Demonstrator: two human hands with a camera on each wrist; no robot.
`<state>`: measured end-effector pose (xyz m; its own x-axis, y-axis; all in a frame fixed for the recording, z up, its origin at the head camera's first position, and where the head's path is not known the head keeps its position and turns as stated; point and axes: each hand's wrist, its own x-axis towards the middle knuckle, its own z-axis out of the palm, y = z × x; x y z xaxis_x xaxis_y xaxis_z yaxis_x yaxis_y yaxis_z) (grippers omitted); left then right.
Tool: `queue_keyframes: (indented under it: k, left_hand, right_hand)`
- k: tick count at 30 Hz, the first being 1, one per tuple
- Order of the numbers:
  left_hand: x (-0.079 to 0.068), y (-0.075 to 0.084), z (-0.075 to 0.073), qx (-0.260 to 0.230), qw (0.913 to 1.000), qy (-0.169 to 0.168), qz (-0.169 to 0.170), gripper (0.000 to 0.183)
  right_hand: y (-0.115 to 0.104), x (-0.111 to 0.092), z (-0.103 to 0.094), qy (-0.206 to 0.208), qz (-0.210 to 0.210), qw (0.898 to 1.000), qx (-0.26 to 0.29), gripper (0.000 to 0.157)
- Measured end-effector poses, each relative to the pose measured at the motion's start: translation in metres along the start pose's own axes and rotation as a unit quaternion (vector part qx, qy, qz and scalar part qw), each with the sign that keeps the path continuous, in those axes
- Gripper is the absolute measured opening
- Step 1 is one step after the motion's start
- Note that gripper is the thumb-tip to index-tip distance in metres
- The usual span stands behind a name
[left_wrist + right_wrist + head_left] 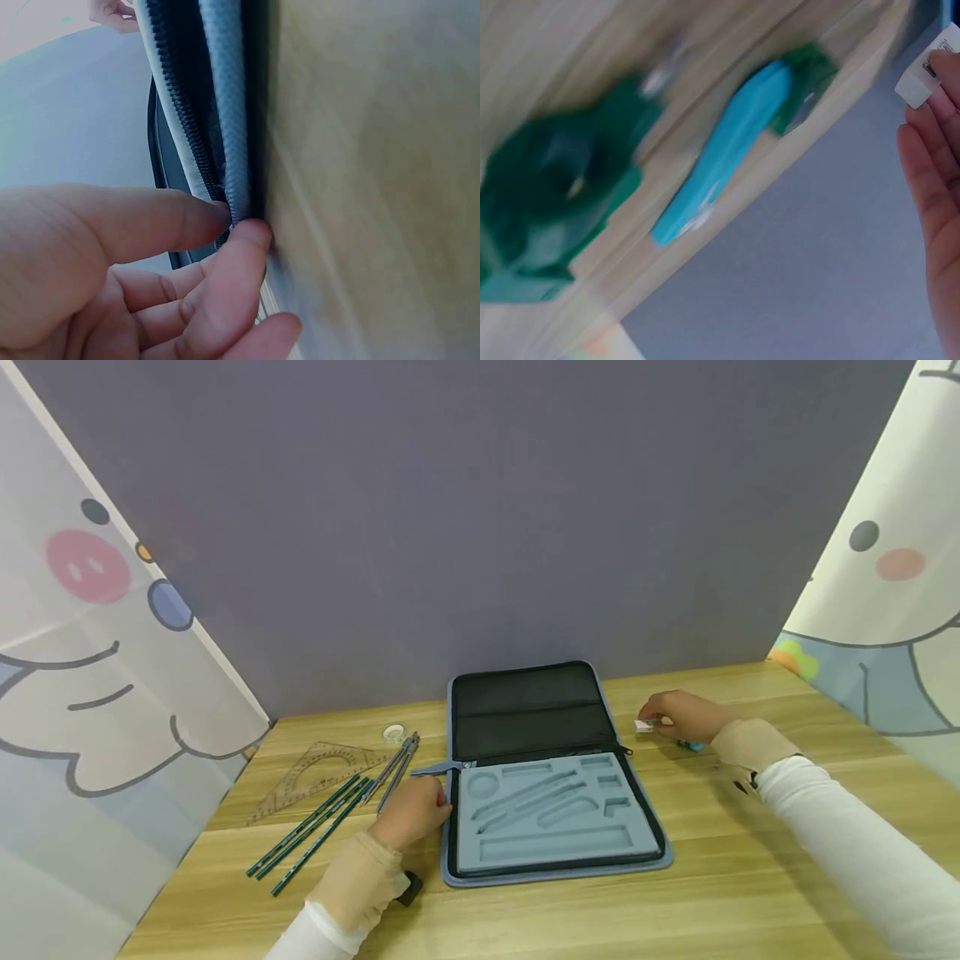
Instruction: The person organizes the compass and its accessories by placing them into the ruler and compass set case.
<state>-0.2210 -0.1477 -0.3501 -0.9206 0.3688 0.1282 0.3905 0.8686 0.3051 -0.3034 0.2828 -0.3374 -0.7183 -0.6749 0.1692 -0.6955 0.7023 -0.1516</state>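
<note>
An unzipped blue-edged case (pixel 528 706) lies spread on the table, its grey foam insert (pixel 555 852) cut with shaped recesses. At its left side, my left hand (pixel 415 812) pinches the case's fabric edge (pixel 234 135) between thumb and index finger, beside the zipper teeth (pixel 184 112). My right hand (pixel 690 714) is off to the right of the case, above the table. Its fingers pinch a small white eraser (pixel 919 82) with printing on one face. The foam recesses hold nothing.
Left of the case lie several dark green pencils (pixel 318 852), a clear set square (pixel 296 785), metal compasses (pixel 393 772) and a white tape roll (pixel 393 732). Near my right wrist are a blue stick-like item (pixel 731 142), a small green block (pixel 806 86) and a blurred green object (pixel 562 180).
</note>
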Motion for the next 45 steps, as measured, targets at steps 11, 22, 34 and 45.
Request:
queue_keyframes:
  k: [11, 22, 34, 45]
  left_hand:
    - [0.001, -0.003, 0.002, -0.003, 1.0000, 0.004, 0.002, 0.036]
    - [-0.001, -0.004, 0.004, -0.011, 0.9999, -0.001, -0.002, 0.035]
    - [0.002, -0.003, 0.000, -0.012, 0.9998, -0.011, -0.013, 0.044]
    - [0.003, -0.002, 0.000, -0.013, 0.9996, -0.020, -0.017, 0.036]
  right_hand:
    - [-0.027, 0.012, 0.011, 0.011, -0.060, 0.998, 0.026, 0.021]
    - [-0.059, 0.020, 0.013, -0.007, -0.083, 0.996, 0.030, 0.022]
    - [-0.070, 0.027, 0.016, -0.014, -0.084, 0.996, 0.039, 0.023]
    - [-0.074, 0.028, 0.015, -0.025, -0.075, 0.995, 0.059, 0.023]
